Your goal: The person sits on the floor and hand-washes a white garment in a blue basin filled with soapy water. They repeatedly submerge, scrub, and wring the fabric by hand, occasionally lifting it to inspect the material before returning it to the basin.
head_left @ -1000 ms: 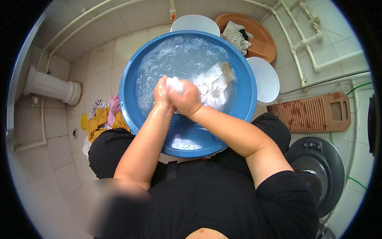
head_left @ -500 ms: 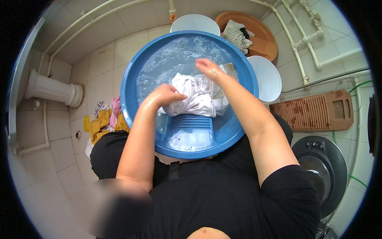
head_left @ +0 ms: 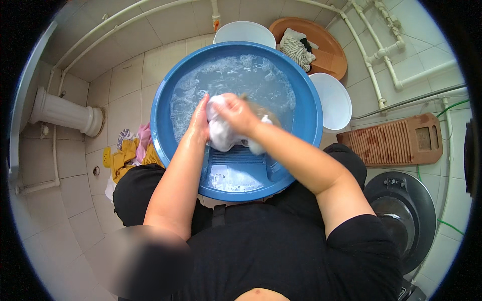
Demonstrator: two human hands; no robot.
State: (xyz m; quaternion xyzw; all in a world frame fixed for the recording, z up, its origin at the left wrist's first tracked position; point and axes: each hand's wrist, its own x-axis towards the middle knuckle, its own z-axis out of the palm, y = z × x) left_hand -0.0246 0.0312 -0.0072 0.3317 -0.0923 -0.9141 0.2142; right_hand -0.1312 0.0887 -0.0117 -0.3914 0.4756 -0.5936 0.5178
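Observation:
A bunched white cloth (head_left: 221, 134) is gathered between my two hands over the round blue tub (head_left: 160, 118). My left hand (head_left: 201, 119) presses along its left side with fingers pointing up and away. From the right and top, my right hand (head_left: 236, 115) grips the cloth with curled fingers. Just under the bundle lies the ribbed washboard slope (head_left: 233, 159) moulded into the tub's near side. A beige piece (head_left: 266, 114), blurred, shows in the water beyond my right wrist; its kind is unclear. Foamy, cloudy water (head_left: 236, 75) fills the far part.
White basins (head_left: 334, 103) stand against the tub, with a brown tub (head_left: 329, 57) holding a striped cloth behind. At right are a brown washboard (head_left: 391, 140) and a dark round-lidded appliance (head_left: 401, 220). Yellow and pink clothes (head_left: 131, 153) lie on the floor at left.
My right hand has come down from the air onto the white cloth. The cloth is now bunched more tightly and drawn left. My left hand has turned upright along its side.

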